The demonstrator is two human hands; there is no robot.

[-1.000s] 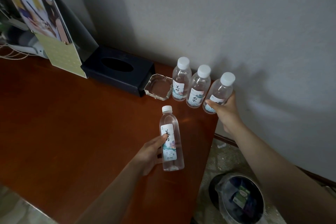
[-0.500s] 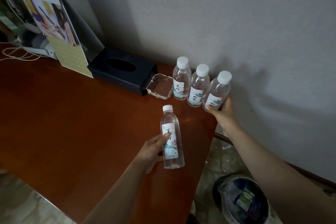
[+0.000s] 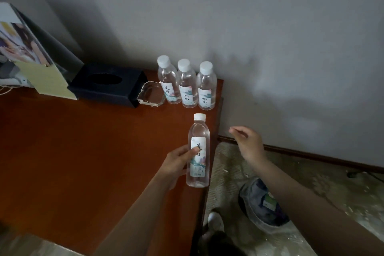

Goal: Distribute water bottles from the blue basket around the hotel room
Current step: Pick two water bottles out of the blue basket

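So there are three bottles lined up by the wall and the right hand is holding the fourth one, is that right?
Not quite: the head view shows the left hand holding the fourth bottle. The right hand is empty, off the desk. Three bottles do stand by the wall.

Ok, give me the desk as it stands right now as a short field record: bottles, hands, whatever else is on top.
surface: wooden desk against the wall
bottles placed: three upright in a row at the back right corner
bottle in hand: fourth bottle, upright near the right edge
left hand: fingers on the fourth bottle's label
right hand: empty, off the desk's right edge, touching nothing
other items: dark tissue box; glass ashtray between box and row; brochure stand at back left
floor: lined bin beside the desk
blue basket: not in view
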